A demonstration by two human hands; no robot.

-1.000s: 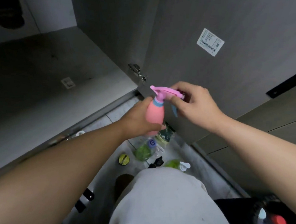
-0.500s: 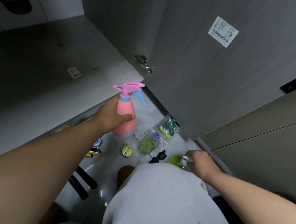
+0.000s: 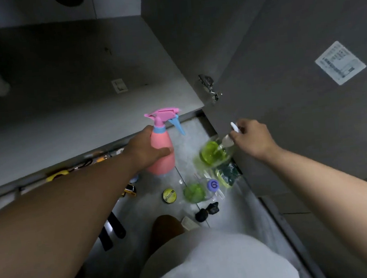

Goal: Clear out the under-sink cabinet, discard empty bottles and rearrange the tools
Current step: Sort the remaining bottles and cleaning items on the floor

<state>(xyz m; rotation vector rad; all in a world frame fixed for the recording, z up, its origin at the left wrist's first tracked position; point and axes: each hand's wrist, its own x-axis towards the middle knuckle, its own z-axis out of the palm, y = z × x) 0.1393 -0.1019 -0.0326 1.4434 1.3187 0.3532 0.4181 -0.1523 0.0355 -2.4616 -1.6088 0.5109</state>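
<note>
My left hand (image 3: pixel 144 150) grips a pink spray bottle (image 3: pixel 162 151) with a pink and blue trigger head, upright in front of the open cabinet floor (image 3: pixel 63 110). My right hand (image 3: pixel 253 137) holds up a clear bottle with green liquid (image 3: pixel 213 152) by its white top, tilted and blurred, beside the open cabinet door (image 3: pixel 285 84).
On the tiled floor lie a green bottle in a clear bag with a purple cap (image 3: pixel 196 191), a green packet (image 3: pixel 227 176), a round yellow tin (image 3: pixel 169 195), a black object (image 3: pixel 207 211), black tool handles (image 3: pixel 113 233) and yellow tools (image 3: pixel 58 174). My knee (image 3: pixel 212 259) fills the bottom.
My right hand left the pink sprayer's head, reached down to the floor and lifted the green-liquid bottle. My left hand kept the pink bottle and shifted it leftward and lower.
</note>
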